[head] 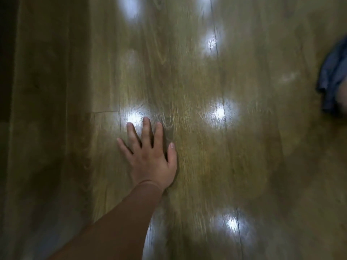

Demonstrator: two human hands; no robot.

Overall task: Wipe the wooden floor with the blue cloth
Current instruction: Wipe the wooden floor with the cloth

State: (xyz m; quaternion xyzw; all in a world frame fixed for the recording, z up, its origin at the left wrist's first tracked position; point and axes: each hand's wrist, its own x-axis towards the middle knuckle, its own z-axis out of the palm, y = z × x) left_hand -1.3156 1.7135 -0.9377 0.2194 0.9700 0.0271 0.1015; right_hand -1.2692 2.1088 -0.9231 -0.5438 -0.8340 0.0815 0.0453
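Blue cloth (pixel 331 72) bunched on the wooden floor (pixel 206 156) at the blurred right edge, perhaps under the right hand (pixel 343 94), grip impossible to tell; left hand (pixel 152 162) splayed flat and empty, lower centre-left, likely bracing the body for reach.

Looked like an indoor room, most likely in somebody's home, though the shot was pretty blurry. Nearly everything in view was a wooden floor (pixel 197 156) of long brown planks with thin seams (pixel 216 34) between them. It was glossy enough that several white light spots (pixel 218 112) showed on it, the way ceiling lamps reflect. On the left a wood-look panel (pixel 41 72) ran alongside the floor, with a dark strip (pixel 7 53) past it at the edge
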